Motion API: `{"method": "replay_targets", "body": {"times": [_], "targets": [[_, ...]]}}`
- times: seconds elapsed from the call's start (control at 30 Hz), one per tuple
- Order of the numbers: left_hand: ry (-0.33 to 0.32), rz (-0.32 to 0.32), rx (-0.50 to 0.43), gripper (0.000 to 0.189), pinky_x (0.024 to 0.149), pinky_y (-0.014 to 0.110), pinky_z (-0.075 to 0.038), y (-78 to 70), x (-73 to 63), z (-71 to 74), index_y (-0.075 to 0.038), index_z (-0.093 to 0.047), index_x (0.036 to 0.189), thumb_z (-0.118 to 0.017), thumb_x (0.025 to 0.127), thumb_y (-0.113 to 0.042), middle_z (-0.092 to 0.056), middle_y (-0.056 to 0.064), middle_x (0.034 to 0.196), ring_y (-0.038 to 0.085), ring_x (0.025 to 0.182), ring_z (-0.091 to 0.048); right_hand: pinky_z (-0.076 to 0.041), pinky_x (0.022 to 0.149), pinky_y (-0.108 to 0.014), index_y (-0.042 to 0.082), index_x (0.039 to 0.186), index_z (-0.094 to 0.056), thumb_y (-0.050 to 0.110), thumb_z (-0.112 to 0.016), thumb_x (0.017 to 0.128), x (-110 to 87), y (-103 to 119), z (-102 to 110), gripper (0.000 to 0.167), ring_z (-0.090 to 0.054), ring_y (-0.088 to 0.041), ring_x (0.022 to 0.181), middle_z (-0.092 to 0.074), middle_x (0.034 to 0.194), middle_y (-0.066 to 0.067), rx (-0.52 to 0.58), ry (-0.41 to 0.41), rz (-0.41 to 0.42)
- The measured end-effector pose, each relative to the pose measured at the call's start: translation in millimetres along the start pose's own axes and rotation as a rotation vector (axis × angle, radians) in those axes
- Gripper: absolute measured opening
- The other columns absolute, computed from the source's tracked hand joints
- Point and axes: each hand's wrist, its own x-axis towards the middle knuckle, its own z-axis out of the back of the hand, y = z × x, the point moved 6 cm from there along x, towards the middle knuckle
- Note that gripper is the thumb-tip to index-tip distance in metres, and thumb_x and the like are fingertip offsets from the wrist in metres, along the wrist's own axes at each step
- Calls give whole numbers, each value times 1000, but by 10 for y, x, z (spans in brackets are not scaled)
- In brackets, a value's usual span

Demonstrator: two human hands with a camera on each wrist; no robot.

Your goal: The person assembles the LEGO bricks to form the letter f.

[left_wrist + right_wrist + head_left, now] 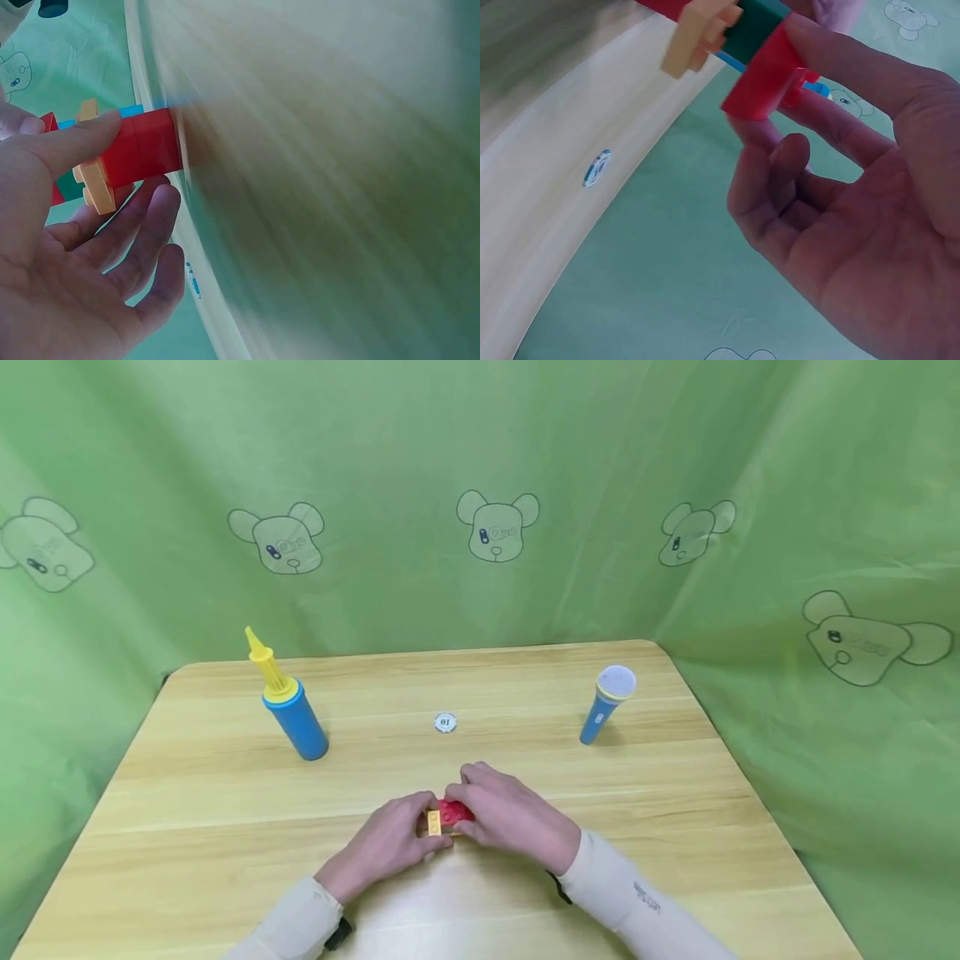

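Note:
Near the front middle of the table, both hands hold one small stack of toy building bricks. My left hand (390, 835) grips it low, its thumb across the lower red brick (146, 146) and the yellow brick (97, 187). With thumb and fingers my right hand (513, 814) pinches the top red brick (761, 75), which has a curved side and studs. Between the yellow and top red bricks sits a green brick (756, 28). Part of a blue brick (131, 110) shows behind the stack. The lower red brick is at the tabletop; fingers partly hide the stack.
A blue hand pump with yellow nozzle (296, 718) stands at the left of the wooden table (187, 827). A blue toy microphone (600, 714) is at the right. Between them lies a round chip marked 10 (446, 722). Green curtains (390, 593) surround the table.

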Motion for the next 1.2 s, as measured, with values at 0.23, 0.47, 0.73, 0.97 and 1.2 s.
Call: {"method": "replay_targets", "body": {"times": [0.23,0.47,0.73,0.97,1.2], "targets": [[8,8,-39,27,52,22,-44,30,-15,3,-17,-61,99,-79,87,-33,-56,-10,76,4,61,-49,-39,60,-19,15,95,-69,24,-81,86,21,33,-4,17,-41,-11,74,-44,80,6,-18,1,-16],[27,7,-15,42,68,27,-52,27,-9,-34,-15,-61,112,-84,82,-33,-64,-7,94,7,78,-58,-40,61,-19,15,100,-71,26,-80,86,10,-8,23,20,-43,-9,74,-46,81,8,4,-10,-2],[58,20,-37,61,76,28,-53,43,37,-71,-9,-56,125,-89,76,-25,-64,-4,103,9,85,-59,-44,67,-24,10,116,-71,32,-73,92,67,-153,51,32,-48,-12,77,-58,90,3,-9,18,-21],[30,7,-188,86,80,26,-54,32,106,-29,-4,-40,144,-89,73,-11,-61,-6,98,12,88,-61,-52,70,-26,9,121,-62,28,-72,94,210,-420,113,34,-58,-12,80,-65,98,-1,165,16,-123],[-40,5,-183,76,75,24,-54,59,270,54,2,-41,141,-84,82,-15,-62,-3,92,11,83,-62,-53,67,-26,11,114,-62,18,-65,98,447,-663,87,18,-61,-10,74,-66,91,3,381,56,-136]]}}
